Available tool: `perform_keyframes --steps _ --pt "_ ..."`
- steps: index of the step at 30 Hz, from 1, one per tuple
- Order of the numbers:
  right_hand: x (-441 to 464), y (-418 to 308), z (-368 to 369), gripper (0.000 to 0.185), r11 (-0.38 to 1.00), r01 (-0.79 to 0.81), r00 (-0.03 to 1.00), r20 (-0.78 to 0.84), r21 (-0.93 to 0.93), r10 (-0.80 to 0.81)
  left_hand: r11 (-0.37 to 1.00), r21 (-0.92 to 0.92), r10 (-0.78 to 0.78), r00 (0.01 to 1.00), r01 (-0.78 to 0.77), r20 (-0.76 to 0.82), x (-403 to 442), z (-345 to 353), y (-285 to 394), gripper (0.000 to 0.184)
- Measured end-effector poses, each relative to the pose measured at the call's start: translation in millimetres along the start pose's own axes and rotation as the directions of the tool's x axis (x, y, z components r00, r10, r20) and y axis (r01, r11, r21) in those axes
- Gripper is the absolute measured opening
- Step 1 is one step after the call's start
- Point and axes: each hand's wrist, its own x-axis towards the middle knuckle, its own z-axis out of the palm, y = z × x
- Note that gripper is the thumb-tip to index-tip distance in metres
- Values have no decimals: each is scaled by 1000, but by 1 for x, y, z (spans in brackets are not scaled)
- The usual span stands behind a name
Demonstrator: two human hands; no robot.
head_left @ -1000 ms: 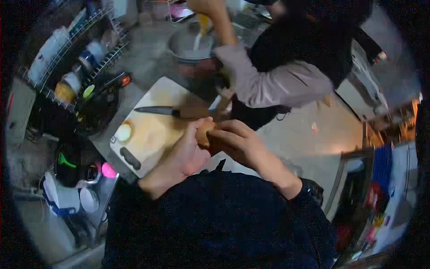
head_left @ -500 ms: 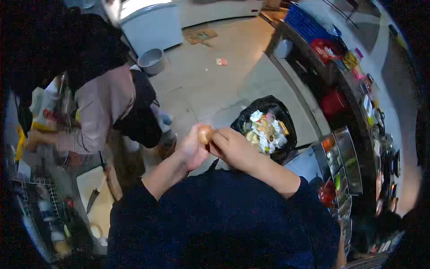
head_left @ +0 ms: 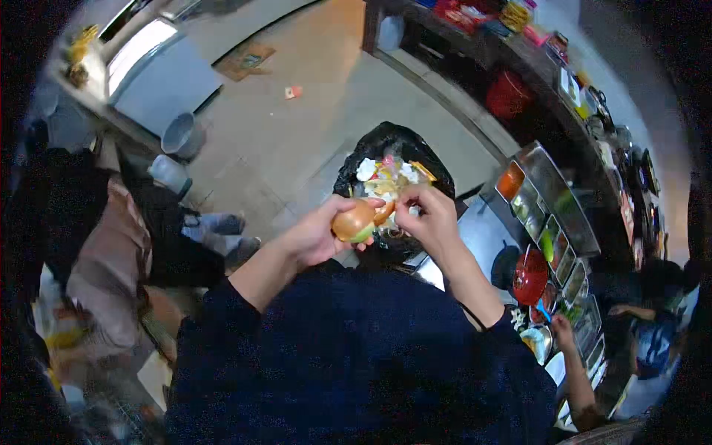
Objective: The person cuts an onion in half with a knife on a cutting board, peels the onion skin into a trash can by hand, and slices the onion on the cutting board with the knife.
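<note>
A brown-skinned onion (head_left: 353, 222) rests in my left hand (head_left: 315, 236), whose fingers are closed around it. Pale green flesh shows on its lower side where the skin is off. My right hand (head_left: 432, 221) is just to the right, thumb and forefinger pinched on a strip of brown onion skin (head_left: 385, 213) that comes off the onion's right side. Beneath and beyond both hands stands a black bin bag (head_left: 404, 137), its mouth open, with white crumpled waste and peelings inside. My hands hide part of its near side.
At right, a metal rack (head_left: 560, 196) of food trays stands by a red bowl (head_left: 530, 277); another person's hand (head_left: 565, 332) holds something blue there. A co-worker (head_left: 111, 267) is at the left. A grey bucket (head_left: 183, 136) stands near a white chest (head_left: 167, 70).
The view has swung rightward, so the bag and room appear further left. My right hand has pulled away from the onion with a skin strip, and green flesh now shows.
</note>
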Motion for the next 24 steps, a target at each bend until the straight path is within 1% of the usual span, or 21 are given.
perform_keyframes --steps 1,2,3,4,5,6,7,8,10,11,12,13,15,16,18,19,20,21,22,23,24 --pt "3 10 -3 10 998 -25 998 -55 -57 22 999 -12 -49 998 50 50 9 -2 7 54" --pt "7 20 -5 9 992 -54 993 -112 -115 41 997 3 -79 994 79 73 19 -6 12 54" --pt "12 31 -8 9 981 -87 983 -173 -173 57 995 13 -103 982 102 155 30 -13 17 56" --pt "18 40 -12 9 975 -114 975 -209 -190 73 991 26 -131 962 128 238 41 -21 23 59" --pt "23 50 -15 10 962 -183 950 -289 -204 120 987 37 -162 934 158 319 52 -30 28 62" --pt "31 58 -12 11 944 -253 917 -362 -210 165 980 53 -198 920 191 340 60 -44 38 62" --pt "37 66 -14 13 924 -319 879 -432 -212 204 973 38 -224 901 226 372 69 -54 46 58" --pt "43 79 -14 13 915 -338 864 -458 -222 209 967 24 -242 883 254 403 80 -62 57 54" --pt "45 114 -6 16 834 -427 880 -371 -349 295 954 21 -277 850 299 448 100 -71 78 51" --pt "46 130 0 18 788 -459 881 -323 -410 345 943 -31 -289 863 330 415 110 -73 87 50" --pt "46 144 8 18 778 -476 871 -340 -411 353 930 -82 -304 874 359 379 120 -74 97 49" --pt "46 158 19 21 756 -489 869 -318 -434 379 915 -135 -318 885 381 341 130 -75 107 48" --pt "49 174 35 26 715 -507 862 -268 -482 430 903 -144 -341 879 405 332 143 -71 125 46" --pt "57 168 37 26 706 -517 856 -278 -485 436 893 -161 -357 880 420 314 147 -68 132 44" --pt "74 148 36 28 741 -622 775 -330 -253 539 877 -164 -389 869 451 306 155 -65 145 43" --pt "82 133 32 29 742 -657 731 -349 -130 586 877 -117 -406 850 465 337 159 -65 151 42" --pt "89 116 26 29 734 -666 720 -367 -130 589 876 -69 -424 828 478 367 163 -64 157 42" --pt "96 94 19 29 864 -499 824 -343 -60 452 871 -22 -444 804 491 395 167 -62 161 41" --pt "103 73 12 29 951 -307 897 -331 12 294 862 -9 -461 791 507 403 171 -60 165 41" --pt "111 54 6 29 947 -321 886 -350 9 304 838 -40 -481 771 545 418 174 -58 168 38" --pt "118 35 0 30 975 -190 942 -300 -112 149 810 -70 -501 749 583 433 178 -56 170 36"
